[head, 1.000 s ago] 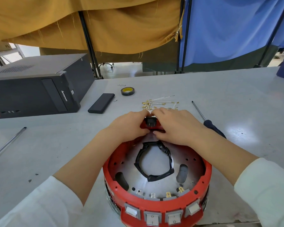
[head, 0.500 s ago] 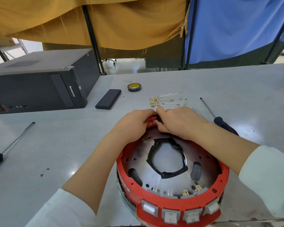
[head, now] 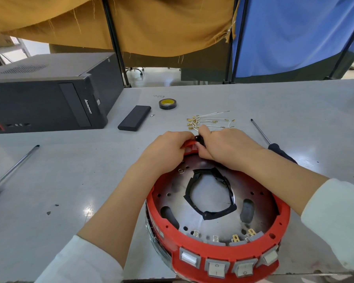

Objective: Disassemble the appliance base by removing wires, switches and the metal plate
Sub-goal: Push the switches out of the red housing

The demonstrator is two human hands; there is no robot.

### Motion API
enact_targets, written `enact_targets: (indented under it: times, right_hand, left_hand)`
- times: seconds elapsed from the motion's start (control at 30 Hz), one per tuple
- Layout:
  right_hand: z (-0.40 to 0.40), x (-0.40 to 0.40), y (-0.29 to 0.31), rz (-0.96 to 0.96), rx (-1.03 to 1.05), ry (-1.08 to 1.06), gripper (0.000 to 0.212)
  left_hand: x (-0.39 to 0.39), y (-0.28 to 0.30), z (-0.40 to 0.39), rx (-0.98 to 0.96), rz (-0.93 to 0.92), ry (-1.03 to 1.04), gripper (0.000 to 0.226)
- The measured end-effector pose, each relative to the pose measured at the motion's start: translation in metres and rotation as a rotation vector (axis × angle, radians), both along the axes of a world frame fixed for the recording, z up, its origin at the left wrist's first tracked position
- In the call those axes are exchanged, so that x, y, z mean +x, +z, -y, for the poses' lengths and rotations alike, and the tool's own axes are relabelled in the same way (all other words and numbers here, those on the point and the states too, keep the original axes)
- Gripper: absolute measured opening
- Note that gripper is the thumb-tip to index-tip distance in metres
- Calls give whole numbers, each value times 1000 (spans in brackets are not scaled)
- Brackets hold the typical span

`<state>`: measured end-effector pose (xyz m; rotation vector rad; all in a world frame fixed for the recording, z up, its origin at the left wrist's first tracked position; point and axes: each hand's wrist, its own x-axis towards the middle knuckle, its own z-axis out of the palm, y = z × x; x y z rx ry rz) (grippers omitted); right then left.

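The round red plastic appliance base (head: pixel 223 256) sits at the grey table's (head: pixel 70 180) near edge, holding a silver metal plate (head: pixel 172 197) and four grey rocker switches (head: pixel 229 266). At its far rim, the left hand (head: pixel 168 150) grips the red wall while the right hand (head: pixel 225 148) pinches a small black part (head: pixel 198 138). Loose white wires (head: pixel 208 120) lie just beyond.

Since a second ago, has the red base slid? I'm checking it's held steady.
No: the red base still has its far rim just short of the loose wires, beside the screwdriver handle.
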<state>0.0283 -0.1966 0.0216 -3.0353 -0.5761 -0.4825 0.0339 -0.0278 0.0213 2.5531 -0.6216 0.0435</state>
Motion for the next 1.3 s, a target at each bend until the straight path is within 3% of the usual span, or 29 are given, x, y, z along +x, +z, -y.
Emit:
enact_targets:
  times: [0.1,0.23,0.37,0.43,0.57,0.67,0.73,0.83,0.97,1.13,1.23,1.3]
  right_hand:
    - [12,4,4,9,382,-85,25]
    - [11,4,0,66,254,-92,29]
    - [19,10,0,142,495,-208,25]
    - [24,17,3,65,643,-275,24]
    - [37,31,7,-282,924,-275,19]
    - [50,42,15,-449,842,-243,14]
    - [50,53,21,-533,765,-190,27]
    - [27,75,22,-538,534,-95,47]
    - [-11,101,10,-534,288,38,42]
    - [-20,114,-8,-564,239,85,33]
    - [-12,110,-7,-570,261,83,55]
    - [-7,101,2,-509,363,64,59]
  left_hand:
    - [-1,1,-1,-7,-15,3,23]
    - [-3,3,0,-13,-29,3,25]
    - [-3,3,-1,4,-22,2,25]
    - [-3,3,-1,5,-29,5,25]
    - [-3,5,0,17,-51,2,23]
    - [-2,4,0,9,-54,-1,22]
    - [-1,4,-1,-15,-56,2,22]
    - [0,2,-1,-39,-63,13,19]
    - [2,-2,-1,-64,-60,23,18]
    - [5,-6,-4,-74,-65,17,21]
    - [7,-7,-4,-89,-70,22,20]
    - [7,-7,-4,-98,-75,20,20]
